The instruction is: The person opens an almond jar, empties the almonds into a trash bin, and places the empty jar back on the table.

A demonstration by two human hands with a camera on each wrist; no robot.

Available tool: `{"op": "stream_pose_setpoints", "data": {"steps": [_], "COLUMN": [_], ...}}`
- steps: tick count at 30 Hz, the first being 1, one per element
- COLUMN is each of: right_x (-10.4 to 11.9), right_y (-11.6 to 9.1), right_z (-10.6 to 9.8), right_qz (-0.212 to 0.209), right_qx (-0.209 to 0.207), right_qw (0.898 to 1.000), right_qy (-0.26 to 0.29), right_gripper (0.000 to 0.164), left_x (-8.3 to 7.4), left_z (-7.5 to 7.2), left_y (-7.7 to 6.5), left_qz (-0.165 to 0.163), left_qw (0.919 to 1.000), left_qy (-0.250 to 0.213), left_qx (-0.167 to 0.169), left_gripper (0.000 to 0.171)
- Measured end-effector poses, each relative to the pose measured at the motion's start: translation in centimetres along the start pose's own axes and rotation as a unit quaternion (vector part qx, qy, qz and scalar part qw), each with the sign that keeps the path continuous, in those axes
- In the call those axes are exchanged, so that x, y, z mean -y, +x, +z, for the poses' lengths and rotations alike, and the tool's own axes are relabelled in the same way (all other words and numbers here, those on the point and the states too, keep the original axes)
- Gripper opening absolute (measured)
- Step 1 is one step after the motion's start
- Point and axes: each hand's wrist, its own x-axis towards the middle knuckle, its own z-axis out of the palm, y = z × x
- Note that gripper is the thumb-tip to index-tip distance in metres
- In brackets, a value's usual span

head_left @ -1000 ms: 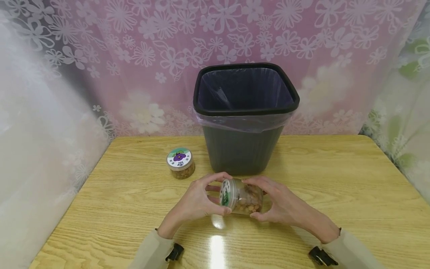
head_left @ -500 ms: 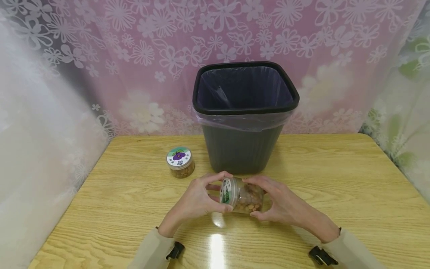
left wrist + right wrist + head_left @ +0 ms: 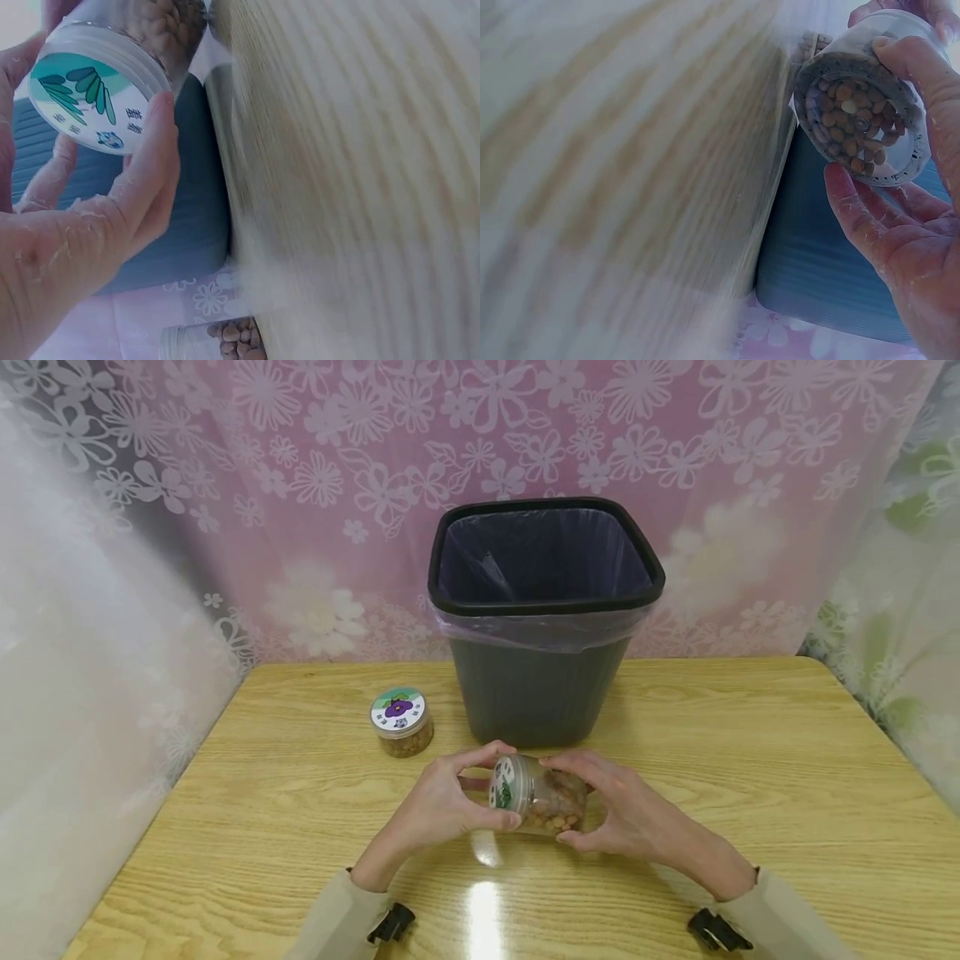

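Observation:
A clear plastic jar point(image 3: 553, 797), partly filled with small brown pellets, is held tilted on its side between my two hands. Its white and green lid point(image 3: 88, 101) with a leaf picture faces left. My left hand point(image 3: 442, 806) grips the lid end, thumb at the near side and fingers at the far side. Around the base end curls my right hand point(image 3: 626, 810); the right wrist view shows the pellets point(image 3: 855, 112) through the jar's bottom. Beyond my left hand a second, shorter jar point(image 3: 402, 722) stands upright with a purple flower on its lid.
Just behind the held jar stands a dark grey trash bin point(image 3: 536, 693) with a black rim and a clear liner bag. The wooden table point(image 3: 300, 827) extends to both sides. A pink floral curtain point(image 3: 337, 510) hangs at the back.
My left thumb has shifted slightly up and to the right along the lid's edge. The jar, my right hand and the bin stay almost where they were.

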Motion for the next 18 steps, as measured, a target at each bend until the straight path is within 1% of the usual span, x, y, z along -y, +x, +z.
{"op": "stream_pose_setpoints", "data": {"steps": [4, 10, 12, 14, 17, 18], "right_x": [-0.03, -0.19, -0.26, -0.32, -0.37, -0.38], "right_y": [0.01, 0.12, 0.17, 0.18, 0.03, -0.05], "right_z": [-0.06, -0.07, -0.02, -0.02, -0.15, -0.23], "right_qz": [-0.001, -0.005, -0.006, -0.002, 0.024, 0.033], "right_qx": [0.002, 0.005, 0.005, 0.008, 0.017, 0.02], "right_qw": [1.0, 1.0, 1.0, 0.999, 0.997, 0.996], "right_qy": [0.004, 0.018, 0.022, 0.037, 0.065, 0.075], "right_gripper": [0.085, 0.085, 0.085, 0.084, 0.083, 0.083], "left_x": [-0.05, 0.19, 0.34, 0.42, 0.45, 0.42], "left_z": [0.08, 0.06, 0.05, 0.03, 0.0, -0.01], "left_y": [-0.02, -0.04, -0.08, -0.11, -0.09, -0.08], "left_qz": [-0.011, -0.003, 0.012, 0.034, 0.067, 0.073], "left_qw": [0.9996, 0.9999, 0.9998, 0.9991, 0.9971, 0.9965], "left_qy": [-0.024, -0.004, -0.006, -0.005, 0.004, 0.011], "left_qx": [0.003, 0.011, 0.017, 0.025, 0.037, 0.04], "left_gripper": [0.066, 0.067, 0.068, 0.07, 0.074, 0.076]}}
